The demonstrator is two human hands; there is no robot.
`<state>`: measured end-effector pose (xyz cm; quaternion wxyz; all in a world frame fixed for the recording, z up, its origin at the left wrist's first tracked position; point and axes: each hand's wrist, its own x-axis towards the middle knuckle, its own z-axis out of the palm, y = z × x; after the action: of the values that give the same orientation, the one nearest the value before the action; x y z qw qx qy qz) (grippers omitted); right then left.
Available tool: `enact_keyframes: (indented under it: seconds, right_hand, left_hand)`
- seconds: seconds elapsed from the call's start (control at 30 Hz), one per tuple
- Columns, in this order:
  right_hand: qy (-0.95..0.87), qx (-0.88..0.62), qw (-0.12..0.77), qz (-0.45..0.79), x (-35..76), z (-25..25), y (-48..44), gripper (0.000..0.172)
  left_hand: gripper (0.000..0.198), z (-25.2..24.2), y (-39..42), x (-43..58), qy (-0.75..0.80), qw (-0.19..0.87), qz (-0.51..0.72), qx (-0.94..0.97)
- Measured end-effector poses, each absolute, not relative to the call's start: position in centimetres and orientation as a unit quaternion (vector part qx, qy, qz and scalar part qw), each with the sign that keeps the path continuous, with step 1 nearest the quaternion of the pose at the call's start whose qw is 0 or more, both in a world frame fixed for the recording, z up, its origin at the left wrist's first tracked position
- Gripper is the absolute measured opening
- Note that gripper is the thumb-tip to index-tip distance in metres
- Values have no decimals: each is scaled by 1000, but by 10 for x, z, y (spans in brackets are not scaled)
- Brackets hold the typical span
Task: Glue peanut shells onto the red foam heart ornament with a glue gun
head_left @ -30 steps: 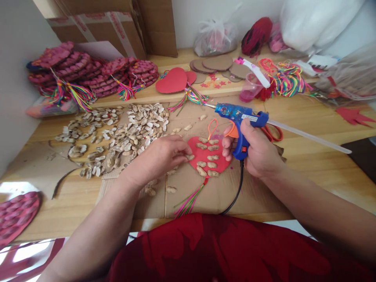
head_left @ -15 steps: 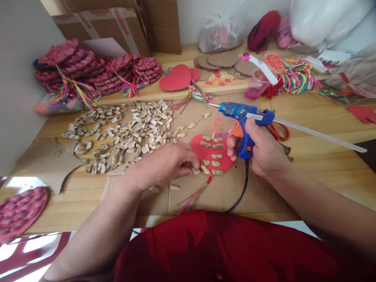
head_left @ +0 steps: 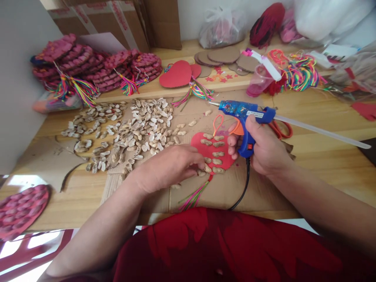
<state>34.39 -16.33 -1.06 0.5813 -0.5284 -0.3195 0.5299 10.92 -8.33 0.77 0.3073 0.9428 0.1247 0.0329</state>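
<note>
On the left, loose peanut shells [head_left: 147, 117] lie spread over table and cardboard, and right of them the left hand [head_left: 176, 164] reaches in, fingers bunched at the near left edge of a red heart [head_left: 209, 150] (whether they pinch the shell [head_left: 201, 172] at their tips, I cannot tell). The heart lies flat on the cardboard near the middle, bearing rows of shells, its tassel [head_left: 195, 194] toward the near side. To its right, the right hand [head_left: 263, 145] is wrapped around a blue glue gun [head_left: 239, 111], nozzle pointing left, scissors [head_left: 283, 129] just beyond.
</note>
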Motion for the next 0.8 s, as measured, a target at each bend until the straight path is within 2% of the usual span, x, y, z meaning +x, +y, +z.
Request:
enact_keyframes:
  seconds: [0.23,0.47,0.8]
  right_hand:
    - [-324,-524,576,536,346,-13,-163,54]
    - [-332,-519,582,530,344,-12,-164,53]
    - [-322,-526,573,540,346,-12,-163,55]
  left_hand:
    - [14,5,-81,110,122,271,121,947]
    - [18,6,-91,117,109,296,88,945]
    - [24,5,-96,122,131,205,39,969]
